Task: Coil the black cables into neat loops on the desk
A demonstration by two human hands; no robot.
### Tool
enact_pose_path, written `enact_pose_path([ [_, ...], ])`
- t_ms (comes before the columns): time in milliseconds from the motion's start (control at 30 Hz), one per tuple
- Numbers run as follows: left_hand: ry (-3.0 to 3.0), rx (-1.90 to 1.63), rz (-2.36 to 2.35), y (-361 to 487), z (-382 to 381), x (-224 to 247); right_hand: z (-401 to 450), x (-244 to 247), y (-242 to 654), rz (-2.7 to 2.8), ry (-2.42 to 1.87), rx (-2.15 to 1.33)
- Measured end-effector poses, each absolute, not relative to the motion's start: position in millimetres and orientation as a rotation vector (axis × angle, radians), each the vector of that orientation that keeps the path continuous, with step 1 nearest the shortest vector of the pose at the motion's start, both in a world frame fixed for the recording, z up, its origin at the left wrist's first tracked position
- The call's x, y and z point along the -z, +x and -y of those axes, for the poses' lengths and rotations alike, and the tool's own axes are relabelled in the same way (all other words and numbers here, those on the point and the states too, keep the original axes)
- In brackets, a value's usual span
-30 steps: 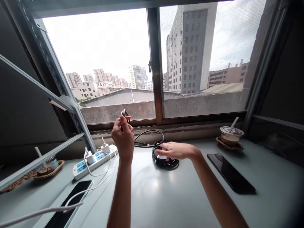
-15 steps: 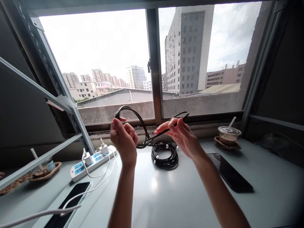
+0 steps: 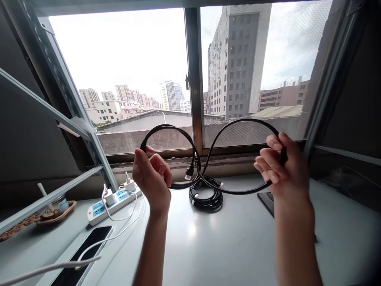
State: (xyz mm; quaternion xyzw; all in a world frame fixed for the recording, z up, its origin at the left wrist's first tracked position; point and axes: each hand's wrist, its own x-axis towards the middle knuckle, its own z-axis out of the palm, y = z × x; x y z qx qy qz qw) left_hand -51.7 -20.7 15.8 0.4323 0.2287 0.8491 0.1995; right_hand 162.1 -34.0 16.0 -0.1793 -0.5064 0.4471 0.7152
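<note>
Both hands hold a black cable (image 3: 241, 120) up above the table, in front of the window. At the left, my left hand (image 3: 152, 174) has its fingers wrapped round a loop of it. My right hand (image 3: 282, 163), well off to the right, pinches another part, with a wide loop spreading between the hands. The two loops cross near the middle, where a black plug (image 3: 189, 172) with a metal end hangs down. Below the crossing, a coiled bundle of black cables (image 3: 205, 204) with several plugs lies on the table.
White power strip (image 3: 113, 203) with two chargers and white cords stands at the left. A phone (image 3: 86, 254) lies in front of it. Another phone (image 3: 267, 200) is partly behind my right arm. A cup (image 3: 61, 204) sits at far left. Metal shelf posts (image 3: 102, 159) flank the table.
My right hand has moved right and up, drawing the cable into a wide loop. The plug now hangs in view. My left hand has barely shifted, and the right-hand cup is now hidden.
</note>
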Motion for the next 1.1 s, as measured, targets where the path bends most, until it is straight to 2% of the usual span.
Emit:
enact_pose_path([
  [167,1.229,-2.481,-0.496,-29.9,29.1,-6.7,41.7,-16.8,150.7,1.148,-0.263,-0.95],
  [267,1.322,-2.405,-0.431,-15.8,35.9,2.8,45.4,-16.7,138.8,1.152,-0.207,-0.935],
  [533,1.566,-2.297,-0.736,-1.1,11.2,29.1,56.6,-13.4,123.3,1.298,-0.002,-1.089],
  [700,1.491,-2.249,-0.781,-4.8,-5.4,29.3,54.4,-10.9,142.0,1.058,0.224,-1.206],
  [867,1.466,-2.275,-0.813,-24.7,-18.4,21.1,40.5,-3.8,160.9,0.565,1.122,-1.707],
  [967,1.416,-2.237,-0.805,-37.8,-23.0,14.5,36.8,-2.9,165.8,-0.192,2.236,-2.017],
  [1000,1.378,-2.244,-0.788,-41.4,-23.8,12.5,38.6,-4.5,166.8,-0.591,2.738,-1.98],
  [1033,1.334,-2.261,-0.769,-44.6,-24.4,10.5,42.0,-7.1,167.7,-1.087,3.21,-1.774],
  [1067,1.292,-2.285,-0.748,-47.6,-24.7,8.7,46.5,-10.5,168.5,-1.612,3.592,-1.382],
  [1100,1.252,-2.312,-0.725,-50.5,-24.8,6.8,51.6,-14.4,169.1,-2.114,3.783,-0.867],
])
